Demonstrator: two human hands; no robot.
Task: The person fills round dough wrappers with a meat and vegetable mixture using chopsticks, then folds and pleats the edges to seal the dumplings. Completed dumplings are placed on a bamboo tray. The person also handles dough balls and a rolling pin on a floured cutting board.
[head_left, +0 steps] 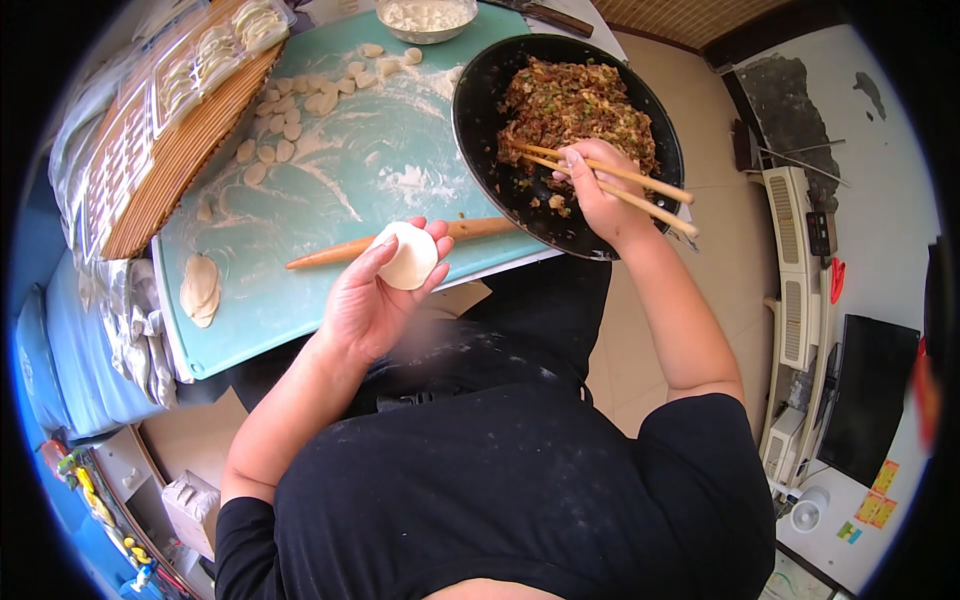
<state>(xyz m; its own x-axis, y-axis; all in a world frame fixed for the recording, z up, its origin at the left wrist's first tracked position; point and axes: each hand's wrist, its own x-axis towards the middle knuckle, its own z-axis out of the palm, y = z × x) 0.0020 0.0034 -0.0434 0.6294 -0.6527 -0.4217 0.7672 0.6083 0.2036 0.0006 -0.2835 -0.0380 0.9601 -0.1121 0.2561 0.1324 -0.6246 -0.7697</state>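
Head view, pan (488, 170) of filling (590, 100), bowl (428, 36) of probable flour (425, 13), fingers (574, 166) gripping chopsticks (660, 188) and wrapper (410, 258)

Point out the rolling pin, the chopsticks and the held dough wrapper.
Rolling pin (480, 229), head view: right section.
Chopsticks (652, 183), head view: upper stick's shaft.
Dough wrapper (409, 258), head view: middle of the disc.

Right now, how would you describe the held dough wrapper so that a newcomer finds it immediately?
Find the green board, then the tapered wooden rolling pin on it. Hiding part of the pin, the left hand holds the round dough wrapper. Unlike the overlapping wrappers on the board, this one is single and held.
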